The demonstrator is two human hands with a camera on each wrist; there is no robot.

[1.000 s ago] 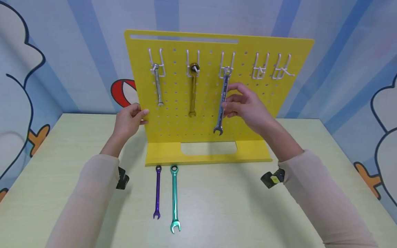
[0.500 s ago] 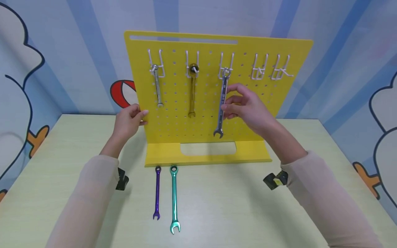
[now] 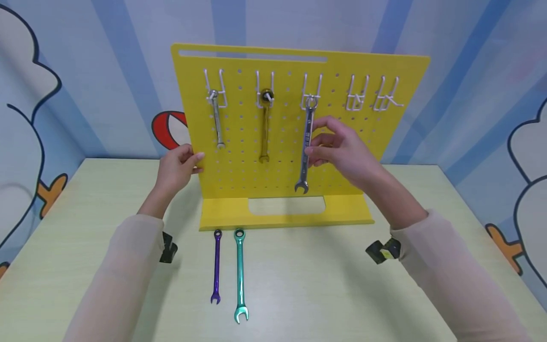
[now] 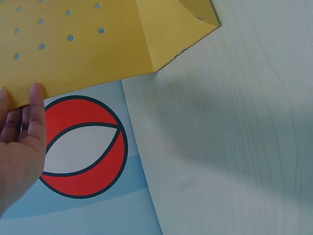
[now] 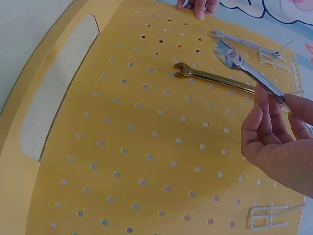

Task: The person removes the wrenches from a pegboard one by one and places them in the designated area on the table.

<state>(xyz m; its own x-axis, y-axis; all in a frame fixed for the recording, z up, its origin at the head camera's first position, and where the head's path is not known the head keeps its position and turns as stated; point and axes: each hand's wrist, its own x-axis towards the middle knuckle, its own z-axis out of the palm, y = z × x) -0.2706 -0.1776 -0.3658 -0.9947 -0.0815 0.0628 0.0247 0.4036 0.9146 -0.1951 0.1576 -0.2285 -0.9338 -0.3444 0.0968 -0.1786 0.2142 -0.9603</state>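
Observation:
My right hand (image 3: 342, 149) pinches the shank of a silver combination wrench (image 3: 306, 152), which hangs upright in front of the yellow pegboard (image 3: 239, 175). The wrench's ring end overlaps the third white hook (image 3: 304, 97) in the head view; its open end points down. In the right wrist view, thumb and fingers grip the same wrench (image 5: 259, 77). My left hand (image 3: 175, 168) holds the pegboard's left edge between thumb and fingers, also visible in the left wrist view. A small silver wrench (image 3: 218, 121) and a gold wrench (image 3: 265, 135) hang on the first two hooks.
Two bare hooks (image 3: 356, 99) are at the board's right. A purple wrench (image 3: 216, 268) and a green ratcheting wrench (image 3: 240, 275) lie on the table (image 3: 316, 285) before the board's base (image 3: 286, 221). A patterned wall (image 3: 273, 23) stands behind.
The wrench in my right hand has sunk slightly, its lower end shifting down a little. The right forearm has drifted a bit to the right; my left hand stays at the board's edge.

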